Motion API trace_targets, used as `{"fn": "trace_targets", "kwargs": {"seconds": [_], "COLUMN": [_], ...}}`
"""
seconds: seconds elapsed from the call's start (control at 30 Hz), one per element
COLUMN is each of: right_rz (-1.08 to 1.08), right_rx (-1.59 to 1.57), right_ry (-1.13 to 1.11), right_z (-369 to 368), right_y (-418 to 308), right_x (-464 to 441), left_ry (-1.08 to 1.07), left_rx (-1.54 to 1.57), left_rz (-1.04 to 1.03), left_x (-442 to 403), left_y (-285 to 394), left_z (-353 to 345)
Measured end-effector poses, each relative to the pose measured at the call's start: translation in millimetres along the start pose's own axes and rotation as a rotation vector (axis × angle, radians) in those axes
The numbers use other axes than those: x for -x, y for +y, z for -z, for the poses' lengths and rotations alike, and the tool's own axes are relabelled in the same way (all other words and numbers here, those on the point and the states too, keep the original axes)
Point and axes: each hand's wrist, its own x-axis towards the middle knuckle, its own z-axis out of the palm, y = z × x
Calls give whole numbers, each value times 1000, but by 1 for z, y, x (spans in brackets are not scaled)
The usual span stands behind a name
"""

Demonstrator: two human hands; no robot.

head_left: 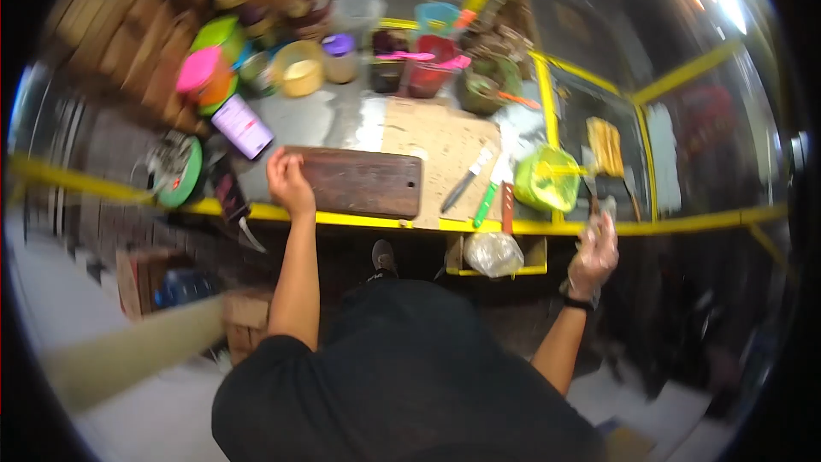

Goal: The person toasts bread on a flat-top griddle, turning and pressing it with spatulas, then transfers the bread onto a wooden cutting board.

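Observation:
My bare left hand (pixel 289 181) is at the left end of a dark wooden cutting board (pixel 363 182), its fingers bent together over the board's edge. My right hand (pixel 594 252) wears a clear plastic glove and is raised at the table's front edge. Its fingers point upward, somewhat blurred, and nothing shows clearly in them. Just beyond it, browned bread (pixel 605 145) lies on a dark griddle, with a thin handle nearby. A lime-green tub (pixel 547 180) stands left of the right hand. Between tub and board lie a black-handled knife (pixel 466 180), a green-handled one (pixel 489 201) and a brown-handled tool (pixel 507 207).
A phone (pixel 243 127) leans behind the board's left end. Tubs, including a red one (pixel 432 68) and a purple-lidded jar (pixel 339 58), line the back. Cardboard (pixel 406 128) covers part of the counter. Yellow frame bars (pixel 552 103) rise at the right. A plastic bag (pixel 494 254) sits below the front edge.

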Motion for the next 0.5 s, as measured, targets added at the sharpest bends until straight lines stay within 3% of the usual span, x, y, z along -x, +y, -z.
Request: {"fn": "trace_targets", "kwargs": {"seconds": [0.07, 0.13, 0.2, 0.23, 0.4, 0.5], "right_rz": [-116, -106, 87, 78, 152, 142], "right_rx": [-162, -114, -46, -27, -48, -78], "right_ry": [21, -34, 17, -17, 88, 151], "right_z": [-3, 3, 7, 12, 47, 82], "right_y": [-11, -16, -16, -10, 66, 137], "right_x": [0, 1, -4, -4, -23, -39], "left_ry": [-148, -278, -308, -313, -527, -676], "left_rx": [107, 77, 85, 114, 184, 166], "left_rz": [72, 80, 133, 163, 163, 174], "left_x": [28, 52, 76, 90, 184, 264], "left_y": [5, 16, 40, 54, 152, 178], "left_z": [-15, -23, -34, -42, -90, -122]}}
